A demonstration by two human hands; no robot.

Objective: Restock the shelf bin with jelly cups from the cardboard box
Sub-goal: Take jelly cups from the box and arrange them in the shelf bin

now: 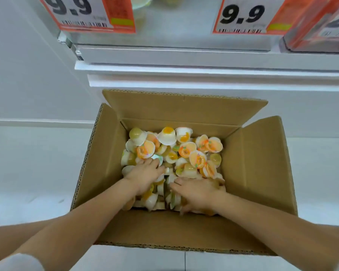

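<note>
An open cardboard box (258, 169) stands on the floor below the shelf, filled with several jelly cups (186, 149) in white, orange and yellow. Both of my hands are down inside the box on the pile. My left hand (145, 174) lies palm down on the cups at the left, fingers spread and fairly straight. My right hand (199, 192) lies palm down on the cups nearer the front, fingers pointing left with the tips sunk among the cups. The clear shelf bin (164, 26) is at the top, with a few pale cups dimly visible through it.
Two orange price tags reading 9.9 (76, 10) (243, 16) hang on the bin fronts. Another clear bin (317, 36) sits at the top right. White shelf ledges (204, 69) jut out above the box. A white wall (27, 65) stands at the left, over a pale tiled floor (31, 169).
</note>
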